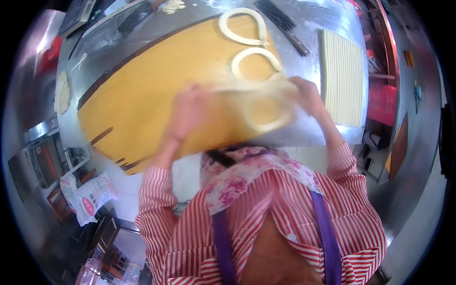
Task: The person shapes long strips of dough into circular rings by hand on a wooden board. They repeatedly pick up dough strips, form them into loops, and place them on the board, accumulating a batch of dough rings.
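While left hand [189, 110] and right hand [306, 94] flank one pale dough rope [249, 86] (can't tell grips), three cream dough loops [254, 51] sit nearby.

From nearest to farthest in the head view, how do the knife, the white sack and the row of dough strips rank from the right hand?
From the right hand:
1. Row of dough strips: just to its right.
2. Knife: above it in the picture.
3. White sack: far off, lower left.
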### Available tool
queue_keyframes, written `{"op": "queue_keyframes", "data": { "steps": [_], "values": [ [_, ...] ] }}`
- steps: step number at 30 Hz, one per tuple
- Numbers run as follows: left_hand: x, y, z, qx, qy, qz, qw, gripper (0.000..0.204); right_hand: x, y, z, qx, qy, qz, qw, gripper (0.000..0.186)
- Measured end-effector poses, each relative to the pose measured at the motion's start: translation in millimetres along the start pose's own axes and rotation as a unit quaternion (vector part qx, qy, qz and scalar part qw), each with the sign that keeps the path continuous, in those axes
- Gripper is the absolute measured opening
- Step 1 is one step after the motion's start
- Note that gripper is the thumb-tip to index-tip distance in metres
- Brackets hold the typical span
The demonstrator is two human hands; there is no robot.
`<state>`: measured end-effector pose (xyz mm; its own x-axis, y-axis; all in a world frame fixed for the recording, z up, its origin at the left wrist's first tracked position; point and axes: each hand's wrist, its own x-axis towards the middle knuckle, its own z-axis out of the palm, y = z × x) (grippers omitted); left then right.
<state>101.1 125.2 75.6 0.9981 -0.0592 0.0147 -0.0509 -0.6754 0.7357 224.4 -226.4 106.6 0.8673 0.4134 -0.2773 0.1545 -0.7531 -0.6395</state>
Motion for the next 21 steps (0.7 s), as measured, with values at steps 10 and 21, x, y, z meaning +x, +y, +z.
{"op": "queue_keyframes", "data": {
  "steps": [10,21],
  "values": [
    [-67.8,-83.0,-31.8,0.298,0.226,-0.139,0.917,0.058,123.5,-94.6,98.7,-0.050,0.027,-0.180,0.982,0.058],
    [-60.3,-98.2,-28.1,0.110,0.232,-0.277,0.926,0.036,121.2,-107.2,123.4,-0.148,0.067,-0.148,0.976,0.029]
  ]
}}
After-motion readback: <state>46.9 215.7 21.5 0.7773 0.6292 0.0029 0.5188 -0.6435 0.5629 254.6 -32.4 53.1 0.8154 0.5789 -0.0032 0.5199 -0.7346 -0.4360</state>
